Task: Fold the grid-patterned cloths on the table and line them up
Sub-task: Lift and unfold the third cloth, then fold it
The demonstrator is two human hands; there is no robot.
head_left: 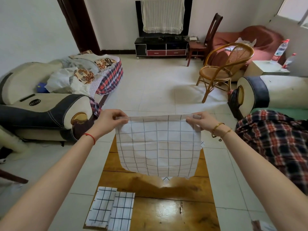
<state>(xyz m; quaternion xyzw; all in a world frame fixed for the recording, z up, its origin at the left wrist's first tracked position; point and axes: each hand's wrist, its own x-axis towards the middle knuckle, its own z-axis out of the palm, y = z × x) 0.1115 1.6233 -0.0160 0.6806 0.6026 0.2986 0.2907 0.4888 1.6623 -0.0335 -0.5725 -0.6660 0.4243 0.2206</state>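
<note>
A white cloth with a grey grid point(158, 147) hangs spread out in the air above the wooden table point(175, 212). My left hand point(110, 120) pinches its top left corner and my right hand point(200, 120) pinches its top right corner. The cloth's lower edge dangles just over the table. Two folded grid cloths lie side by side at the table's near left: one point(101, 207) at the edge, the other point(121, 211) to its right, slightly overlapping. Small bits of another grid cloth point(165, 178) peek out from behind the hanging one.
A sofa point(41, 104) piled with fabrics stands to the left. A plaid-covered sofa point(275, 139) is close on the right. A rattan chair point(223, 70) and a TV cabinet point(161, 47) stand farther back on the tiled floor.
</note>
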